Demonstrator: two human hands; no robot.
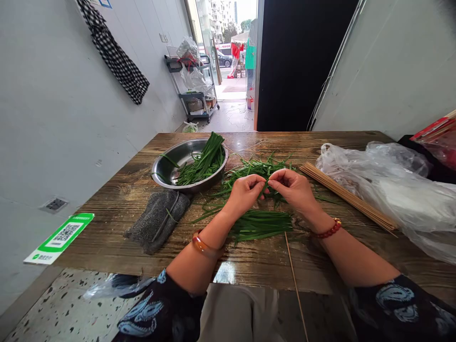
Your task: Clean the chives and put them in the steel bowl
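Observation:
My left hand (247,191) and my right hand (290,190) are close together over the table, fingertips pinched. Between them shows a bit of green chive leaf (265,186), mostly hidden by the fingers. Behind the hands lies a loose heap of chives (261,167). Just below them, a neat row of chives (261,225) lies flat, side by side. A single bamboo skewer (294,275) runs from the row's right end past the table's near edge. To the left, a steel bowl (164,164) holds more chives (206,161), some as a thick bunch resting against its rim.
A bundle of bamboo skewers (347,198) lies right of my right hand, beside clear plastic bags (399,190). A grey mesh cloth (156,221) sits below the bowl. A green QR-code card (62,237) overhangs the wooden table's (117,204) left edge. Beyond stands a cart (194,90).

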